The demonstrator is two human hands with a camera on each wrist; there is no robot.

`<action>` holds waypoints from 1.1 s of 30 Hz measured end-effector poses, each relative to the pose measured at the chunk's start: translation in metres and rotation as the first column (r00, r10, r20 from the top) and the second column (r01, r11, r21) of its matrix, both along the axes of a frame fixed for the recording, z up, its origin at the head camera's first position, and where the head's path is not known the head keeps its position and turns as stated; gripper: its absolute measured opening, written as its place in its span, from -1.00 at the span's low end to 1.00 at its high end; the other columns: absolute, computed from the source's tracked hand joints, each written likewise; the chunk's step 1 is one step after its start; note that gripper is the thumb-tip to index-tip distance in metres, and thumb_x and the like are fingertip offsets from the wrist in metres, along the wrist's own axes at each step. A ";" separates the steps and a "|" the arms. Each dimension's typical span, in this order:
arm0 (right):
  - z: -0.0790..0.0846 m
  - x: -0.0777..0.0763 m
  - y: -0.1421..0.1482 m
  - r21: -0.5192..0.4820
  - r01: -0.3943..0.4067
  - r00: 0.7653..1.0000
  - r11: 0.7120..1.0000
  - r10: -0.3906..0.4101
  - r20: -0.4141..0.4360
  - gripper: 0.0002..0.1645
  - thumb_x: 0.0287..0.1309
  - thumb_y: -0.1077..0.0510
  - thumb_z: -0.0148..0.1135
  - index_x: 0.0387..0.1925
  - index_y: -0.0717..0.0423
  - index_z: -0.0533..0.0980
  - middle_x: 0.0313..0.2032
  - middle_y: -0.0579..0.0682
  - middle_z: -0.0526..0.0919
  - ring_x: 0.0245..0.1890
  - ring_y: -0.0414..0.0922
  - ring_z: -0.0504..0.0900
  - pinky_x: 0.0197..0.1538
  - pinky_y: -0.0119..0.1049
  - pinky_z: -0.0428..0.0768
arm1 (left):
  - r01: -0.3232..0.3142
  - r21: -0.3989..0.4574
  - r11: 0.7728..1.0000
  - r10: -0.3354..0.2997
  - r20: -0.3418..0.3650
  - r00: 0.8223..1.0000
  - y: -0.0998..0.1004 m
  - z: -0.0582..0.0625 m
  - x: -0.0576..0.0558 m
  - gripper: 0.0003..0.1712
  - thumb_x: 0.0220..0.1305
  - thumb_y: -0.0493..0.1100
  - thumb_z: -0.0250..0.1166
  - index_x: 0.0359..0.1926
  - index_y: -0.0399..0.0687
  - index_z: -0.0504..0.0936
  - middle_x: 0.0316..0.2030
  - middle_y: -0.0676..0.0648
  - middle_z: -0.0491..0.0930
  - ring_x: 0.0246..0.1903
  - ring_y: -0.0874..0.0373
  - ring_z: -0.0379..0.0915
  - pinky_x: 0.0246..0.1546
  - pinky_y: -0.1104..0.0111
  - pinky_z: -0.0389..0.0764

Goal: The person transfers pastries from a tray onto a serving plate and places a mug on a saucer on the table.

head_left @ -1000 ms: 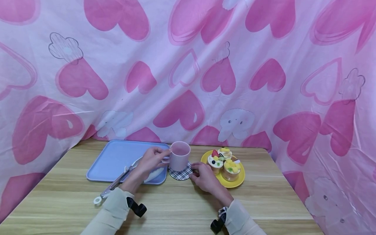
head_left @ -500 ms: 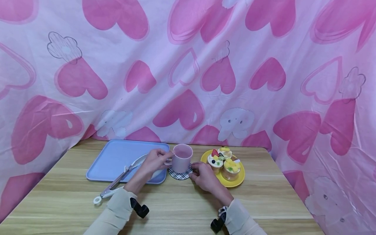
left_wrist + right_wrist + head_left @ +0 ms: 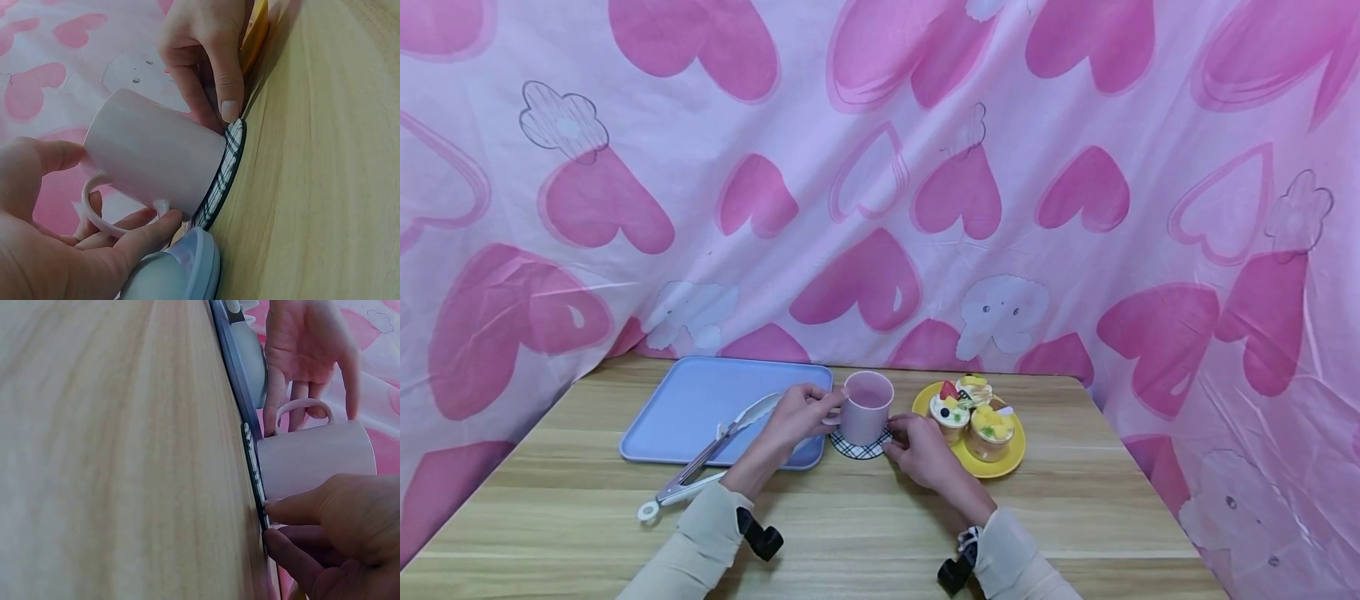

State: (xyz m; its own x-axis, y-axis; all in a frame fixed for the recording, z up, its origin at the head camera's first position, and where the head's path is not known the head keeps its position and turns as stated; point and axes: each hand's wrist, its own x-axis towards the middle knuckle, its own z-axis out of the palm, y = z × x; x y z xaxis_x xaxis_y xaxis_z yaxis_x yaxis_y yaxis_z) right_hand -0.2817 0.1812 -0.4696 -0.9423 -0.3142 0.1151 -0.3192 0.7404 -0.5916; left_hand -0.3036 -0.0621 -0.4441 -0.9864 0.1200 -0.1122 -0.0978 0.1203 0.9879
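A pale pink mug [image 3: 867, 412] stands upright on a round black-and-white checked coaster [image 3: 850, 451]. From the left, my left hand [image 3: 802, 414] holds the mug at its handle, one fingertip touching near the rim; the left wrist view shows the handle [image 3: 94, 209] among the fingers. At the coaster's right edge, my right hand [image 3: 922, 450] pinches the rim between thumb and finger, close to the mug's base. The right wrist view shows the thumb [image 3: 294, 510] against the coaster edge.
A blue tray [image 3: 677, 417] lies left of the mug, with tongs [image 3: 696, 462] across its front edge, partly hidden by the left arm. To the right, a yellow plate [image 3: 1015, 462] bears several dessert cups [image 3: 988, 442]. A pink heart-patterned cloth [image 3: 850, 275] hangs behind the wooden table [image 3: 865, 533].
My left hand has brought the mug slightly right and down, so it now sits squarely over the coaster. My right hand has stayed at the coaster's edge.
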 end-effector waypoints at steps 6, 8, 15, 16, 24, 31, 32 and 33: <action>0.001 0.001 0.001 -0.005 -0.001 1.000 1.000 0.001 0.002 -0.61 0.37 0.21 0.48 0.18 0.21 0.71 0.18 0.14 0.77 -0.02 -0.09 0.70 0.09 -0.13 0.76 | -0.009 0.008 1.000 0.009 0.009 1.000 0.002 0.000 0.000 -0.48 0.46 0.07 0.44 0.01 -0.35 0.57 0.09 -0.38 0.65 0.04 -0.09 0.74 0.11 0.07 0.78; 0.002 0.002 0.001 -0.008 0.000 1.000 1.000 0.000 0.006 -0.61 0.37 0.21 0.48 0.19 0.21 0.71 0.18 0.14 0.76 -0.03 -0.10 0.69 0.08 -0.13 0.76 | -0.008 0.009 1.000 0.007 0.010 1.000 0.002 0.000 0.001 -0.47 0.47 0.08 0.44 0.01 -0.34 0.56 0.10 -0.38 0.64 0.05 -0.10 0.74 0.12 0.07 0.77; 0.001 0.002 0.000 -0.009 0.007 1.000 1.000 -0.007 0.019 -0.60 0.38 0.20 0.48 0.19 0.19 0.71 0.21 0.14 0.75 -0.03 -0.10 0.69 0.08 -0.14 0.77 | -0.005 0.020 1.000 0.005 0.018 1.000 0.001 -0.001 0.003 -0.50 0.49 0.06 0.41 -0.01 -0.33 0.51 0.12 -0.38 0.61 0.08 -0.10 0.72 0.15 0.06 0.76; 0.001 0.002 0.000 -0.009 0.007 1.000 1.000 -0.006 0.019 -0.61 0.38 0.20 0.48 0.19 0.19 0.71 0.21 0.14 0.75 -0.03 -0.10 0.70 0.08 -0.14 0.77 | -0.004 0.022 1.000 0.004 0.017 1.000 0.001 -0.001 0.003 -0.51 0.50 0.05 0.40 -0.02 -0.33 0.51 0.12 -0.38 0.61 0.09 -0.10 0.72 0.15 0.06 0.76; 0.002 0.002 0.000 -0.006 0.005 1.000 1.000 -0.005 0.013 -0.61 0.38 0.21 0.48 0.19 0.20 0.71 0.20 0.15 0.75 -0.01 -0.09 0.71 0.10 -0.13 0.77 | 0.004 0.068 0.998 -0.004 0.000 1.000 0.002 -0.002 0.003 -0.57 0.52 -0.02 0.37 -0.03 -0.33 0.47 0.04 -0.40 0.59 0.03 -0.11 0.70 0.14 -0.01 0.76; 0.002 0.002 0.000 -0.017 -0.001 1.000 1.000 0.001 -0.017 -0.60 0.42 0.22 0.41 0.23 0.22 0.67 0.10 0.14 0.78 -0.04 -0.08 0.72 0.10 -0.09 0.76 | 0.019 0.038 0.999 -0.017 -0.055 0.998 -0.002 0.003 0.005 -0.63 0.51 -0.08 0.39 0.04 -0.28 0.50 0.00 -0.38 0.64 -0.05 -0.16 0.72 0.02 -0.02 0.80; 0.003 0.002 0.000 -0.024 -0.005 0.999 1.000 0.004 -0.040 -0.60 0.43 0.23 0.39 0.23 0.25 0.65 0.09 0.17 0.78 -0.02 -0.04 0.74 0.11 -0.06 0.76 | 0.016 0.018 1.000 -0.014 -0.076 0.997 -0.003 0.004 0.006 -0.63 0.50 -0.09 0.39 0.06 -0.27 0.52 0.00 -0.37 0.65 -0.03 -0.17 0.72 0.00 0.00 0.81; 0.005 0.002 0.000 -0.036 -0.002 0.998 0.999 0.000 -0.055 -0.59 0.44 0.23 0.37 0.25 0.26 0.64 0.10 0.19 0.78 0.01 -0.01 0.76 0.14 -0.04 0.76 | 0.012 -0.009 1.000 -0.013 -0.101 0.995 -0.005 0.006 0.006 -0.63 0.50 -0.08 0.39 0.08 -0.26 0.54 0.01 -0.35 0.67 -0.01 -0.18 0.73 -0.01 0.04 0.82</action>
State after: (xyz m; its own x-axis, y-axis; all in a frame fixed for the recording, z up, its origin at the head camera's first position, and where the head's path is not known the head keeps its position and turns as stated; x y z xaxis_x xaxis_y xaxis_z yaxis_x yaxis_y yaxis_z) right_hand -0.2796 0.1816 -0.4650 -0.9340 -0.3094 0.1784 -0.3526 0.7186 -0.5994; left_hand -0.2975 -0.0669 -0.4378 -0.9912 0.1316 -0.0136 0.0036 0.1296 0.9916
